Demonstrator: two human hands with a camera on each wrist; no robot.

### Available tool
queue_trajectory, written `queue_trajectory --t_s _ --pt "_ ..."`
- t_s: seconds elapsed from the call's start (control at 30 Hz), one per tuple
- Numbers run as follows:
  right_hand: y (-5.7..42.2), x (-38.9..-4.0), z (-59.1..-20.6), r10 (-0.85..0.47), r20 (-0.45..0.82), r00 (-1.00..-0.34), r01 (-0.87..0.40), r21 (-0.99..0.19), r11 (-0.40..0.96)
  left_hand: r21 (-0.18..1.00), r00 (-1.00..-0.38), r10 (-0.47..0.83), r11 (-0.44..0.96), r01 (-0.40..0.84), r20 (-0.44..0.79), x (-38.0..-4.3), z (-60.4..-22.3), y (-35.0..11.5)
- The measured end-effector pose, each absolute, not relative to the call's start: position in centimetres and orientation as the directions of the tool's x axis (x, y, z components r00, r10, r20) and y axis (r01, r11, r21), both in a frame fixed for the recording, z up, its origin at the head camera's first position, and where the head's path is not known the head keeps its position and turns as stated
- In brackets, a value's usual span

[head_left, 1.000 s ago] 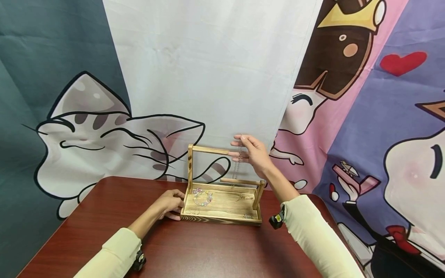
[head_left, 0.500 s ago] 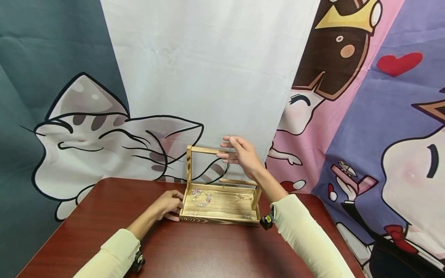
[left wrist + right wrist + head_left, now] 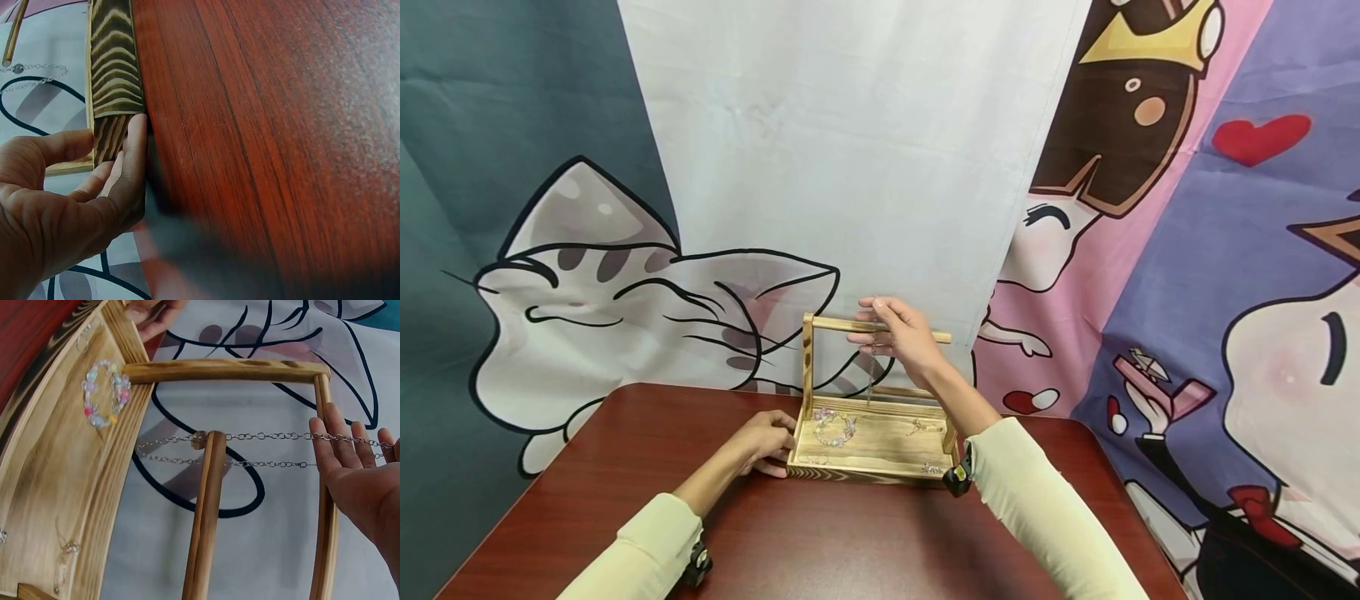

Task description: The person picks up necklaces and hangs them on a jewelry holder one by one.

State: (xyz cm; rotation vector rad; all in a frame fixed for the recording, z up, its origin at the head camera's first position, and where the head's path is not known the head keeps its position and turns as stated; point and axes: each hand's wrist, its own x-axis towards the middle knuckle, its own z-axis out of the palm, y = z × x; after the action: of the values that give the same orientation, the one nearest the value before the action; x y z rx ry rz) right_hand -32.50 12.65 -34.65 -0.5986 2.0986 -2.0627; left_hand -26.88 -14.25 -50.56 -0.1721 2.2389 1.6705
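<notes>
My left hand grips the left end of a wooden jewelry stand; in the left wrist view thumb and fingers pinch its tray corner. Raised at the stand's upper bar, my right hand holds a silver chain necklace, fingers mostly extended. Two strands run from the fingers past the lower bar, and a small round pendant shows beside that bar. The chain's top end is at the thumb and index finger in the head view.
A pastel beaded bracelet lies at the tray's left. Small jewelry pieces lie at its front right, and a thin gold-toned piece lies farther back. The reddish-brown table meets a cartoon-printed cloth backdrop behind the stand.
My right hand has moved left along the upper bar with the necklace, uncovering the bar's right end. My left hand stays on the tray corner.
</notes>
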Motion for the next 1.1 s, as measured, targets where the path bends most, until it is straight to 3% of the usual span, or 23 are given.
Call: queue_trajectory --t_s 1.1 --pt "7.2 -32.1 -36.7 -0.428 0.129 -0.894 -0.122 -0.992 -0.043 0.905 -0.937 0.101 0.311 -0.291 -0.336 -26.7 -50.4 -14.1"
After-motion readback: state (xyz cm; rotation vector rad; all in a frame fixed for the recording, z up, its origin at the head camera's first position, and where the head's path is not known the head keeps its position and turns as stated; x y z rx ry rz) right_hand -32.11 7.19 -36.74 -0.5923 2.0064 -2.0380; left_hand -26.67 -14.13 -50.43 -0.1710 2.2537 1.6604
